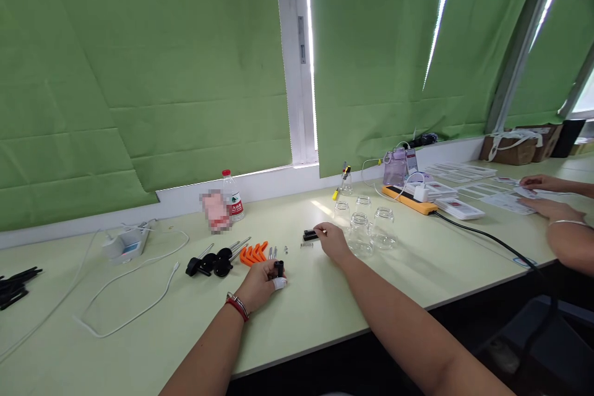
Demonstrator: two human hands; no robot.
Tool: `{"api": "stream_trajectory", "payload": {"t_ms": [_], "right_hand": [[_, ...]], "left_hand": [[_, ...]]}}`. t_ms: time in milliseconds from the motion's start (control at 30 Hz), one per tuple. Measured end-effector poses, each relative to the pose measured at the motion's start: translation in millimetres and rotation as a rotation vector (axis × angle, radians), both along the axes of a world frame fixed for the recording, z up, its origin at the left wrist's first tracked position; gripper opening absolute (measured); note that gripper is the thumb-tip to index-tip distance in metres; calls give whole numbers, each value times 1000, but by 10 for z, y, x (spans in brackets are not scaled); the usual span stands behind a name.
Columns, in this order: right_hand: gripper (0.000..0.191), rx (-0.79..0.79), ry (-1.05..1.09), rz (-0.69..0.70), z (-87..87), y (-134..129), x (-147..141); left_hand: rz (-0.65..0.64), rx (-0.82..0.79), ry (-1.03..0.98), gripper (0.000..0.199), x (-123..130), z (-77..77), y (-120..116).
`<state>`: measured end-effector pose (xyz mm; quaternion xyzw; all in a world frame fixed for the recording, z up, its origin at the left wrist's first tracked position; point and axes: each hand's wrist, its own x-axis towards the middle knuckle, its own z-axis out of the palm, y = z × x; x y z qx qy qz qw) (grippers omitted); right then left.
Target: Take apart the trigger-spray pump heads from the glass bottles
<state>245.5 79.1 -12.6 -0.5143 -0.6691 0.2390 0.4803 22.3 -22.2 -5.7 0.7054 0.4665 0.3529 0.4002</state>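
My left hand point(260, 284), a white wrap on its thumb, grips a small black cylindrical plastic part point(279, 268) upright above the table. My right hand point(333, 242) reaches to some short black rectangular pieces point(310, 235), its fingertips pinched together at their right end. Whether one of these is between the fingers is hidden. A coil spring point(307, 245) lies just in front of the pieces. Left of it are tiny metal bits point(286, 250), metal pins point(273, 252), orange angled parts point(253, 254) and black round knobs with metal rods point(223, 265).
Several glass jars point(384, 223) stand beside my right hand. Behind are a water bottle point(234, 199) and a small jar with screwdrivers point(346, 182). An orange power strip point(408, 199) trails a black cable. White cable point(139, 260) lies left; a co-worker's hands point(550, 198) are at right.
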Motion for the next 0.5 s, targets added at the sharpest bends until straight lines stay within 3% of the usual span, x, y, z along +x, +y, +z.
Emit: {"api": "stream_trajectory", "payload": {"t_ms": [133,367,500], "right_hand": [[21,-34,-136,2,-71,37,76],[21,46,-631,167,-68,-97,-169],[23,22,-757,178,-59,-167,-229]], "left_hand": [[-10,-5,3,15,-1,15,-10],[-3,26,34,12,-11,0,11],[-7,29,19,11,-15,-16,21]]}}
